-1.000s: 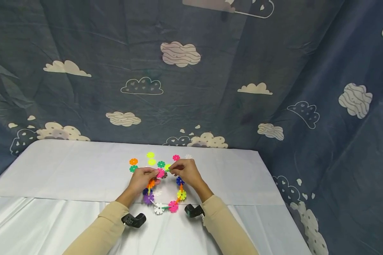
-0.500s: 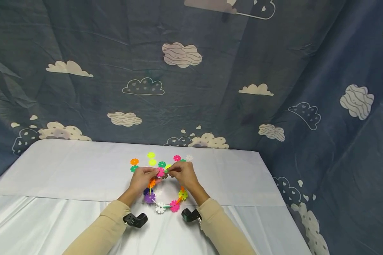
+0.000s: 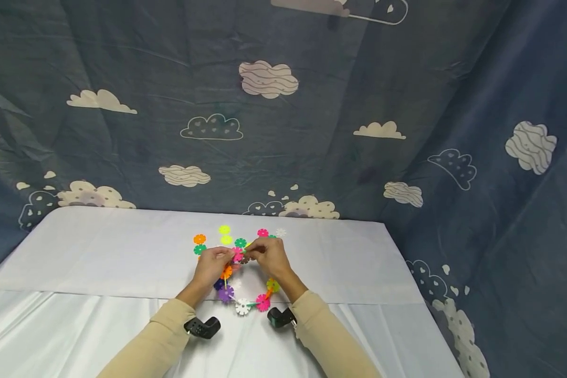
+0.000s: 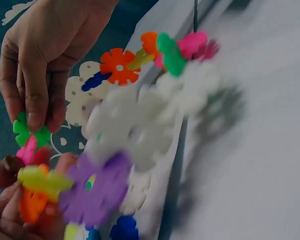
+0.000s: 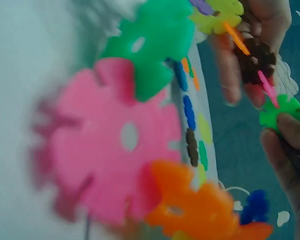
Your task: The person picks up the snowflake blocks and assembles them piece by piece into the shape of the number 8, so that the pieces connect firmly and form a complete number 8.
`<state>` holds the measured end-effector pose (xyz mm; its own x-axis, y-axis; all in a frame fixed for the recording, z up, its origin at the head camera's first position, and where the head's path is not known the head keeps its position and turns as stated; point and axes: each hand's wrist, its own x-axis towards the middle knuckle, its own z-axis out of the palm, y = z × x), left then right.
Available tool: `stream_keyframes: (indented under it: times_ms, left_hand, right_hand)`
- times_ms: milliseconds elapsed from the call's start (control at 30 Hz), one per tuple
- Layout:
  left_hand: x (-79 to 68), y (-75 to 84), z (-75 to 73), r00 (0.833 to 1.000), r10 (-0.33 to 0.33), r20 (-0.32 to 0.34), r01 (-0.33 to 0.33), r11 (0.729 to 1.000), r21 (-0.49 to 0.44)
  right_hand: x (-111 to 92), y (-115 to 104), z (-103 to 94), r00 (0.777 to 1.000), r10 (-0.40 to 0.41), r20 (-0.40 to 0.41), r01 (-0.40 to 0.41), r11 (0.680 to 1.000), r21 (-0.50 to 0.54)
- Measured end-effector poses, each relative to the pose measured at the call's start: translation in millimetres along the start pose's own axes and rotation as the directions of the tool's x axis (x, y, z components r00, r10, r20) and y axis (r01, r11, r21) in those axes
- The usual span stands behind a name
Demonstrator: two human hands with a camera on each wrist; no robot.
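Observation:
A chain of notched, flower-shaped plastic discs hangs in a loop below my hands, with a purple disc (image 3: 225, 293), a white disc (image 3: 243, 306) and a pink disc (image 3: 262, 302) near its bottom. My left hand (image 3: 210, 268) grips the chain's upper left end, around a bright pink disc (image 3: 237, 254). Close beside it, my right hand (image 3: 271, 257) pinches a green disc (image 5: 280, 112) between thumb and fingers. In the right wrist view this disc meets the edge of the pink one, which is slotted into a brown disc (image 5: 255, 60). Fingers partly hide these joints.
Loose discs lie on the white-covered table (image 3: 123, 252) beyond my hands, among them an orange disc (image 3: 199, 239), a yellow disc (image 3: 224, 229) and a white disc (image 3: 281, 232). A dark cloud-patterned curtain (image 3: 312, 131) stands behind the table.
My right hand has shifted slightly left, nearer to my left hand, with the green disc. The lower part of the loop has swung a little right, and its blue disc is now hidden.

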<state>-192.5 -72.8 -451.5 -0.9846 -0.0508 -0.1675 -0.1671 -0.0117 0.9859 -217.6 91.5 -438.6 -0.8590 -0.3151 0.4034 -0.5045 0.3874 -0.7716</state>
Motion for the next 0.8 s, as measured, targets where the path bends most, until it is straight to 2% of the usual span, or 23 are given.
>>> stream_keyframes:
  times_ms: [100, 233, 300, 400, 500, 633, 800]
  left_hand:
    - [3.5, 0.7, -3.6, 0.993, -0.03, 0.111, 0.03, 1.0, 0.008]
    - [6.9, 1.5, -8.0, 0.965, -0.061, 0.254, 0.06, 0.998, 0.009]
    - [7.6, 1.7, -9.2, 0.956, -0.059, 0.289, 0.056, 0.998, 0.018]
    - [8.2, 1.3, -10.7, 0.957, -0.055, 0.286, 0.046, 0.998, 0.037]
    - [7.6, 1.0, -12.0, 0.963, -0.054, 0.264, 0.039, 0.997, 0.062]
    - [6.8, 1.2, -13.6, 0.968, -0.066, 0.242, 0.055, 0.997, 0.055]
    - [8.0, 0.9, -13.1, 0.962, -0.086, 0.258, 0.093, 0.996, -0.015]
  right_hand:
    - [1, -2, -2.1, 1.0, 0.015, 0.025, -0.014, 0.999, -0.039]
    - [2, -4, -2.7, 0.998, -0.012, 0.059, 0.019, 0.993, -0.113]
    - [3, -4, -3.2, 0.996, -0.019, 0.085, 0.03, 0.991, -0.131]
    - [4, -2, -5.1, 0.99, 0.037, 0.139, -0.018, 0.99, -0.137]
    - [7, 1, -8.5, 0.972, 0.145, 0.187, -0.112, 0.978, -0.177]
    - [15, 5, -7.9, 0.925, 0.267, 0.269, -0.178, 0.933, -0.314]
    - [27, 9, 1.5, 0.866, 0.355, 0.353, -0.168, 0.871, -0.462]
